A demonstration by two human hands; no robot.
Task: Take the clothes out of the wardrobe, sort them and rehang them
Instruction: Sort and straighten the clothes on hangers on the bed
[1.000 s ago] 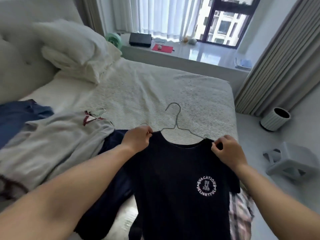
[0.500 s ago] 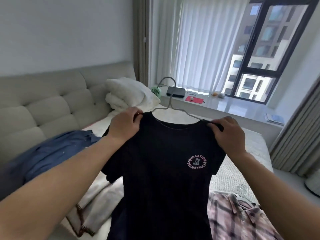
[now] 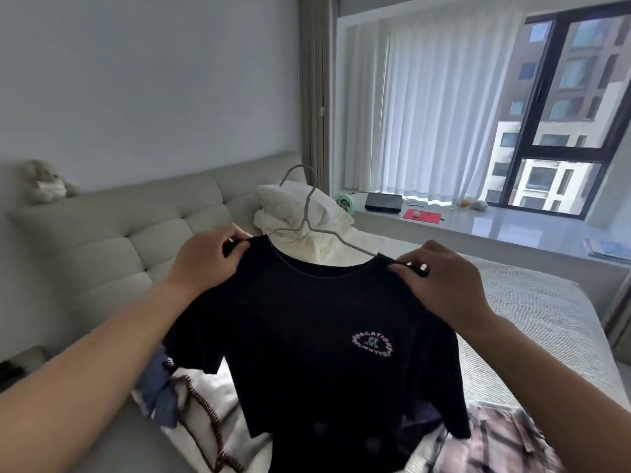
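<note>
Change: both hands have raised the black T-shirt (image 3: 317, 336) higher since the earlier frame; more wall shows.
Left hand (image 3: 205, 261): pinching the left shoulder seam.
Right hand (image 3: 444, 285): pinching the right shoulder.
Room: plaid shirt (image 3: 495, 442) below the right hand; bed (image 3: 546, 319) beyond it.
Shirt: hangs on wire hanger (image 3: 307, 213) between the hands, round pink chest print.

The hands (image 3: 208, 261) have lifted the black T-shirt (image 3: 327, 336) on its hanger (image 3: 307, 213) up off the bed (image 3: 532, 315).
</note>
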